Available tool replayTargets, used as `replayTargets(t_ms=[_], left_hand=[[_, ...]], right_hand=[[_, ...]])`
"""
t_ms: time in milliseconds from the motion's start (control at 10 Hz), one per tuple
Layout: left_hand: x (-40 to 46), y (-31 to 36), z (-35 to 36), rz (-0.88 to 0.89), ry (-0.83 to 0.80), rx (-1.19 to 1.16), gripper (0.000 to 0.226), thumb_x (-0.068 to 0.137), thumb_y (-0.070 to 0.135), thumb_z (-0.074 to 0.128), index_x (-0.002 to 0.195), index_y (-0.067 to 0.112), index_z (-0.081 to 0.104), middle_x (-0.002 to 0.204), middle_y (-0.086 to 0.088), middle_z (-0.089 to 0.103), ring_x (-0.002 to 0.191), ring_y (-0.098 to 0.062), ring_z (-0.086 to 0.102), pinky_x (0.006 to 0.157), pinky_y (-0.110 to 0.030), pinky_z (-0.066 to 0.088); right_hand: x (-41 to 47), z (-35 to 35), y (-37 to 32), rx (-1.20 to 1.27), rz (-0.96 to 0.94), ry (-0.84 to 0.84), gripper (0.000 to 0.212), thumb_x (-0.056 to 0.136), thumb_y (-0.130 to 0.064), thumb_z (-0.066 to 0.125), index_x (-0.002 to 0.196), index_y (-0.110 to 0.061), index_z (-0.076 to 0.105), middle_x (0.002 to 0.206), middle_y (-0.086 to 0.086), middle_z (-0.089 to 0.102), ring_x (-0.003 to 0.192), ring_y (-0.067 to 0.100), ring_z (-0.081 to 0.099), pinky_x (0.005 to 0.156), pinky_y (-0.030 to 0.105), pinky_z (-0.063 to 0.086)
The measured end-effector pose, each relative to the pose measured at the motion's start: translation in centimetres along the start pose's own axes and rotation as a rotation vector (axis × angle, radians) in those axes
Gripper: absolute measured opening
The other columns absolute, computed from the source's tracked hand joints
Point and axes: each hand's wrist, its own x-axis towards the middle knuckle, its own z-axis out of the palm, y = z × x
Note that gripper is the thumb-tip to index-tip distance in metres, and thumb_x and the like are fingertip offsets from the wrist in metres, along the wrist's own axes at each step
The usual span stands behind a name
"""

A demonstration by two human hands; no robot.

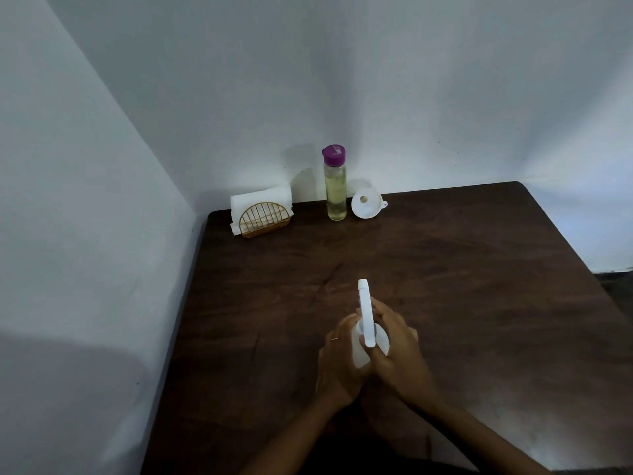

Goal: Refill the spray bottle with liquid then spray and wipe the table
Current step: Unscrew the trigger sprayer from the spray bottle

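A white spray bottle (366, 323) stands near the middle of the dark wooden table (479, 286), its long trigger head pointing away from me. My left hand (337, 368) grips the bottle's body from the left. My right hand (399, 351) wraps round the neck and collar just under the spray head. At the back of the table a tall clear bottle (335, 186) with a purple cap holds pale yellow liquid. A white funnel (367, 204) lies on its side just right of that bottle.
A gold wire holder (263, 219) with white folded napkins stands at the back left corner. White walls close the table in behind and on the left. The table's right edge runs down past a dark floor strip (616, 279).
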Motion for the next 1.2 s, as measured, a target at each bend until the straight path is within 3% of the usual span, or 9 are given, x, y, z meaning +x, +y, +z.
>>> replayTargets(t_ms=[100, 200, 300, 500, 600, 700, 900, 1100, 1200], left_hand=[[0.0, -0.7, 0.2, -0.011, -0.031, -0.045, 0.072, 0.074, 0.036, 0.077, 0.135, 0.022, 0.042, 0.134, -0.001, 0.051, 0.122, -0.019, 0.050, 0.103, -0.034, 0.043], [0.1, -0.5, 0.7, -0.054, 0.004, -0.199, 0.087, 0.061, 0.089, 0.047, 0.126, 0.032, 0.050, 0.125, 0.011, 0.058, 0.117, -0.010, 0.055, 0.100, -0.036, 0.048], [0.4, -0.7, 1.2, -0.009, 0.038, -0.191, 0.087, 0.061, 0.092, 0.039, 0.127, 0.036, 0.047, 0.124, 0.016, 0.057, 0.116, -0.005, 0.054, 0.099, -0.035, 0.049], [0.4, -0.1, 0.7, -0.025, 0.042, -0.195, 0.080, 0.066, 0.090, 0.036, 0.122, 0.035, 0.050, 0.123, 0.014, 0.058, 0.114, -0.006, 0.055, 0.099, -0.035, 0.048], [0.0, -0.8, 0.7, -0.078, -0.053, -0.183, 0.073, 0.066, 0.059, 0.061, 0.131, 0.030, 0.044, 0.135, 0.003, 0.053, 0.123, -0.014, 0.051, 0.104, -0.034, 0.043], [0.0, -1.3, 0.8, -0.067, -0.081, -0.133, 0.065, 0.072, 0.044, 0.064, 0.131, 0.026, 0.044, 0.134, 0.004, 0.051, 0.124, -0.013, 0.049, 0.104, -0.031, 0.043], [0.3, -0.2, 0.6, -0.062, -0.027, -0.114, 0.085, 0.063, 0.088, 0.047, 0.131, 0.038, 0.041, 0.130, 0.017, 0.052, 0.119, -0.004, 0.051, 0.101, -0.033, 0.047], [-0.2, -1.2, 0.1, 0.009, -0.026, -0.064, 0.081, 0.074, 0.019, 0.078, 0.141, 0.014, 0.034, 0.141, -0.004, 0.040, 0.130, -0.021, 0.041, 0.105, -0.025, 0.034], [0.4, -1.8, 1.0, 0.013, -0.010, -0.072, 0.076, 0.078, 0.034, 0.074, 0.141, 0.020, 0.034, 0.135, 0.013, 0.037, 0.128, -0.008, 0.038, 0.107, -0.025, 0.034]], right_hand=[[0.6, 0.4, -0.5, -0.072, 0.070, 0.037, 0.068, 0.070, -0.053, 0.069, 0.127, -0.020, 0.051, 0.117, -0.014, 0.050, 0.112, 0.006, 0.045, 0.101, 0.034, 0.034], [0.6, 1.7, -0.4, -0.030, 0.173, 0.162, 0.061, 0.064, -0.040, 0.083, 0.114, -0.029, 0.049, 0.106, -0.020, 0.049, 0.108, 0.010, 0.052, 0.099, 0.032, 0.037], [0.3, 1.5, 0.0, 0.085, 0.164, 0.188, 0.052, 0.065, -0.037, 0.081, 0.102, -0.042, 0.045, 0.093, -0.017, 0.061, 0.095, 0.010, 0.060, 0.086, 0.038, 0.052], [0.2, 0.5, -0.5, 0.096, 0.131, 0.006, 0.059, 0.061, -0.043, 0.073, 0.111, -0.031, 0.043, 0.101, -0.014, 0.058, 0.096, 0.011, 0.058, 0.084, 0.039, 0.055], [0.2, 1.0, -0.4, 0.092, 0.188, 0.027, 0.076, 0.052, -0.052, 0.073, 0.116, -0.022, 0.045, 0.111, -0.005, 0.056, 0.102, 0.012, 0.055, 0.091, 0.037, 0.050], [0.3, 1.7, 0.3, 0.096, 0.185, 0.083, 0.060, 0.056, -0.038, 0.086, 0.102, -0.024, 0.050, 0.101, -0.006, 0.056, 0.095, 0.011, 0.055, 0.081, 0.032, 0.052], [0.7, 0.6, 0.7, 0.058, 0.112, 0.067, 0.035, 0.067, -0.029, 0.081, 0.085, -0.038, 0.053, 0.091, -0.021, 0.056, 0.097, 0.007, 0.054, 0.088, 0.041, 0.048], [1.6, -1.2, 0.8, -0.051, 0.072, -0.217, 0.053, 0.057, -0.057, 0.060, 0.106, -0.040, 0.052, 0.113, -0.027, 0.040, 0.118, 0.004, 0.032, 0.103, 0.039, 0.035], [1.7, -0.6, 0.8, -0.055, 0.084, -0.114, 0.056, 0.058, -0.052, 0.080, 0.103, -0.039, 0.049, 0.107, -0.027, 0.045, 0.107, -0.002, 0.038, 0.095, 0.031, 0.033]])
